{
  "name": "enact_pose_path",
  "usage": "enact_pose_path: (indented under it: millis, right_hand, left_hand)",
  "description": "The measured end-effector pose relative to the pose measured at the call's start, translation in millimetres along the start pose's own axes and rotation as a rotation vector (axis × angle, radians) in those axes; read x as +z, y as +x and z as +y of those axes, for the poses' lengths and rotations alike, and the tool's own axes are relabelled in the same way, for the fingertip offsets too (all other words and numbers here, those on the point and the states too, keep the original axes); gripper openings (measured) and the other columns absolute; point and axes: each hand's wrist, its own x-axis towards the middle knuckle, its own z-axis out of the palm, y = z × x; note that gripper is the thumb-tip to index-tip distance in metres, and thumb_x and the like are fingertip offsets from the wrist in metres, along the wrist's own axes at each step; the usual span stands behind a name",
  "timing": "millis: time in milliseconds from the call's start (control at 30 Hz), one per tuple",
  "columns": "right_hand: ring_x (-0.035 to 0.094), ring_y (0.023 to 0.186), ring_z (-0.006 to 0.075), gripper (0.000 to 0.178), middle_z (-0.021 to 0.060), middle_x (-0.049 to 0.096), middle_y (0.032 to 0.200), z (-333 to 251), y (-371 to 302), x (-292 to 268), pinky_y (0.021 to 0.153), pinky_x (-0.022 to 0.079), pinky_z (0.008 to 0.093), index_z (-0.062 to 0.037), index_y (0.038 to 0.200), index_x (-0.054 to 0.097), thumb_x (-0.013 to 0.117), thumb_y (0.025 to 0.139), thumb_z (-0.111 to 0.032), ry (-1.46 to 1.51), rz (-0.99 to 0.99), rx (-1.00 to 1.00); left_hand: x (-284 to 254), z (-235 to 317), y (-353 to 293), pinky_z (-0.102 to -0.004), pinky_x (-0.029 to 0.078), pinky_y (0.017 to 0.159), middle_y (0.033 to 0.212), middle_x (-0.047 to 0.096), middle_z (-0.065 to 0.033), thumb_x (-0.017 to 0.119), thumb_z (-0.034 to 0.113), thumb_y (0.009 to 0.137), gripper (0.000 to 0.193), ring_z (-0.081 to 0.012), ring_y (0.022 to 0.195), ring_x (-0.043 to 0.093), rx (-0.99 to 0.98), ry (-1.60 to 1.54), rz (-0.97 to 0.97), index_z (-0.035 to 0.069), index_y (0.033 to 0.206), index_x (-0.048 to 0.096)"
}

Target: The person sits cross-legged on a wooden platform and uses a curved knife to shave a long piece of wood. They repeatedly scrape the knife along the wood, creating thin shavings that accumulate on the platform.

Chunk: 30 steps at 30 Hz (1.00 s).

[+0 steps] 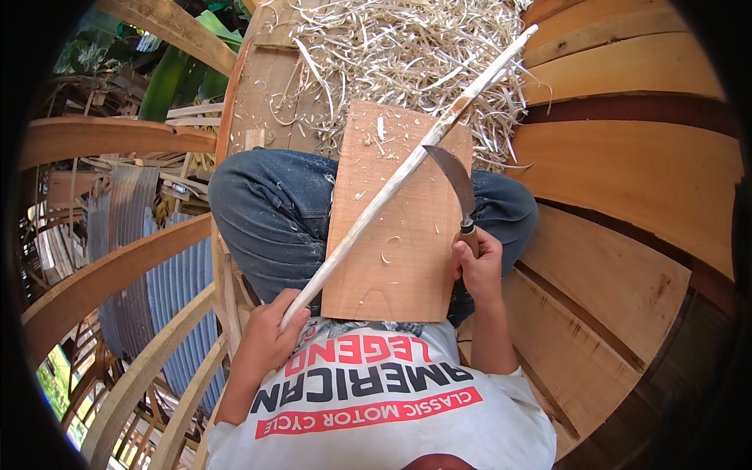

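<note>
My left hand (276,329) is closed round the near end of a long, pale, peeled wooden stick (368,215). The stick slants up and to the right across my lap, and a brown patch marks it toward its far end. In my right hand (479,262) is the wooden handle of a sickle (454,174) with a dark curved blade. The blade's tip points up and left, close to the stick; whether they touch I cannot tell. Under both lies a flat wooden board (399,258) across my lap, with a few shavings on it.
A heap of pale wood shavings (392,55) covers the planks beyond my knees. A slatted plank wall (627,172) rises on the right. Curved wooden rails (117,258) run along the left, with corrugated sheets (184,305) and scrap wood outside them.
</note>
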Motion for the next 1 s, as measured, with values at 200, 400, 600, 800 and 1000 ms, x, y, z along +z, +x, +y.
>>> enact_pose_path:
  millis: [200,400,600,800,1000]
  right_hand:
    - [0.039,0.058,0.0003,0.021,-0.005,0.052,0.066,-5.2,-3.4,20.5,0.05,0.031,0.0206,-0.0034,0.1,0.057,0.069,0.084,-0.011,-0.184,0.019,-0.052]
    - [0.057,0.061,0.0253,0.023,0.0128,0.058,0.071,-7.5,-2.6,34.4,0.059,0.045,0.0328,-0.0001,0.101,0.056,0.061,0.086,-0.018,-0.425,0.023,-0.401]
    - [0.051,0.049,0.0176,0.027,0.0075,0.05,0.057,-22.1,-1.1,16.3,0.049,0.039,0.0299,-0.0033,0.094,0.055,0.069,0.084,-0.024,-0.401,-0.01,-0.36]
    - [0.047,0.049,0.0179,0.023,0.0084,0.047,0.055,0.3,20.3,-4.0,0.049,0.037,0.0333,-0.0012,0.087,0.052,0.06,0.091,-0.023,-0.295,0.097,-0.352]
    - [0.039,0.054,0.0085,0.025,0.0044,0.042,0.056,2.7,30.2,-7.7,0.05,0.034,0.0302,0.001,0.084,0.051,0.058,0.092,-0.022,-0.113,0.111,-0.271]
  left_hand:
    - [-5.2,13.9,5.4,-0.0385,0.043,0.055,0.066,0.057,-0.0191,0.057,0.02,0.09,0.02,-0.0359,0.061,0.06,0.075,0.104,0.235,0.002,0.099,0.055]
    - [-1.9,24.4,26.2,-0.0407,0.042,0.059,0.07,0.056,-0.0195,0.055,0.02,0.09,0.023,-0.0367,0.065,0.058,0.202,0.169,0.416,0.002,0.1,0.046]
    - [14.0,-6.4,50.4,-0.0274,0.035,0.048,0.065,0.038,0.0011,0.053,0.016,0.092,0.016,-0.0111,0.052,0.041,0.175,-0.163,0.374,0.005,0.095,0.042]
    - [37.2,-8.7,58.3,-0.0177,0.024,0.036,0.061,0.035,0.0057,0.05,0.023,0.096,0.016,-0.0011,0.044,0.03,0.033,-0.407,0.32,0.01,0.095,0.041]
    - [32.5,-49.2,79.0,-0.0183,0.021,0.036,0.058,0.033,0.0069,0.051,0.022,0.095,0.015,-0.0012,0.044,0.029,0.101,-0.362,0.332,0.011,0.094,0.041]
